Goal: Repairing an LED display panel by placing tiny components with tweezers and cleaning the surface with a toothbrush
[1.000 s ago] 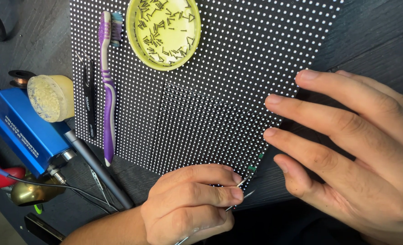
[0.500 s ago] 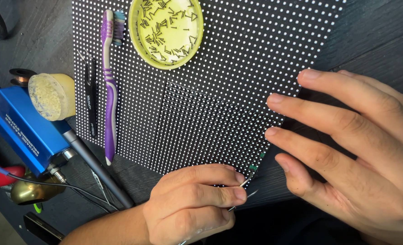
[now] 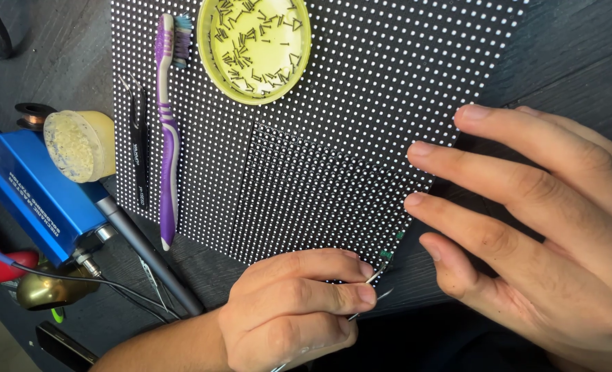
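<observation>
Head view: left hand pinches tweezers at panel corner.

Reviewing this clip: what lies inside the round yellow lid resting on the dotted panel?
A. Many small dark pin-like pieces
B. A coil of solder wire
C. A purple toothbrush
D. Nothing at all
A. The yellow lid on the dotted panel holds a scatter of small dark pin-like pieces; the purple toothbrush lies beside it on the panel, not inside.
</observation>
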